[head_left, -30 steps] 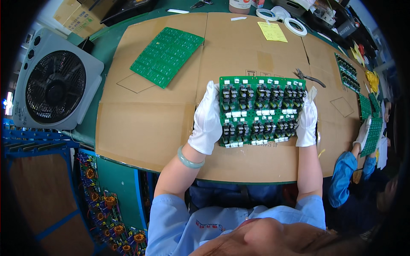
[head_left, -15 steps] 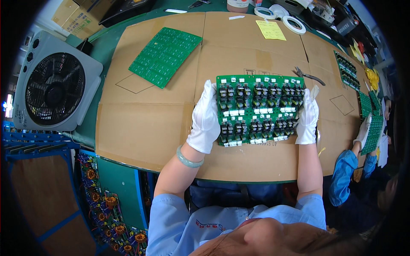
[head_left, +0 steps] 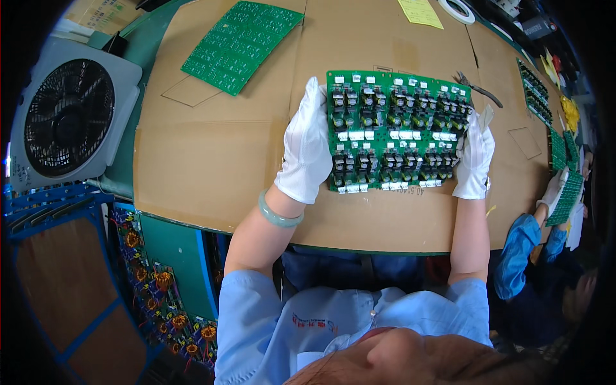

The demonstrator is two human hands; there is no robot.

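Note:
A green circuit board panel (head_left: 386,135) is held up between my hands above the cardboard. Rows of black relays or coils, small capacitors and white connectors cover its upper face. My left hand (head_left: 304,151), in a white glove, grips the left edge, its thumb side upward. At the right edge my gloved right hand (head_left: 473,157) is closed on the board, its fingertips partly hidden. A pale narrow piece (head_left: 486,116) sticks up by the right fingers; its kind is unclear. Just beyond the board's upper right corner lie dark-handled cutters (head_left: 480,90).
Cardboard (head_left: 205,154) covers the table. A second green panel (head_left: 241,46) lies at the far left, near a grey fan (head_left: 70,119). Yellow paper (head_left: 421,13) and a white tape roll (head_left: 457,10) lie at the back. On the right, a co-worker's gloved hand (head_left: 553,192) holds another green board.
The whole view has shifted, so table things sit higher in the picture. The board looks slightly larger and more tilted. Both hands keep their grip on it.

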